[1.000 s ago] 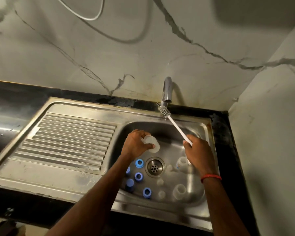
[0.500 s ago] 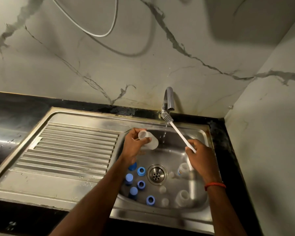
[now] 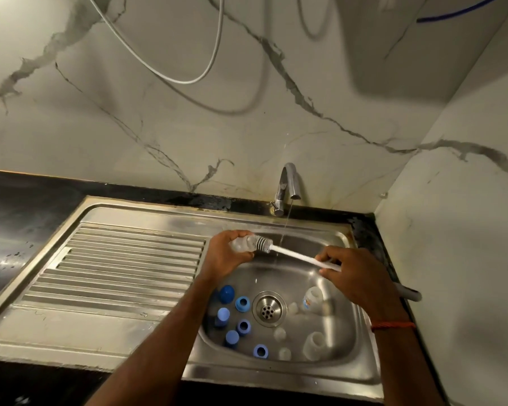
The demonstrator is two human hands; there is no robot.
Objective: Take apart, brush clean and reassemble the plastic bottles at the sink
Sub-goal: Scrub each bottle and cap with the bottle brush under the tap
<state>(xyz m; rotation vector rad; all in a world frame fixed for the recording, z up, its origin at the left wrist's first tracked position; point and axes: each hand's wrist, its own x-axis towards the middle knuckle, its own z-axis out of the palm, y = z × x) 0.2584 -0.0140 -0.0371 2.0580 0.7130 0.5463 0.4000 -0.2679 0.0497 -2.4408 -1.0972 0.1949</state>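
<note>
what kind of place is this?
Probably a home kitchen: a steel sink with a ribbed drainboard, a running tap, and a black counter against marble-look walls.

No word, number or brand can be read anywhere in the view. The only thing that looks printed is a small orange and blue patch on the side of a clear plastic bottle (image 3: 313, 300), which lies in the sink basin (image 3: 276, 376) just right of the drain (image 3: 269, 308). The patch is too small and too blurred to tell whether it is lettering or a logo.
</note>
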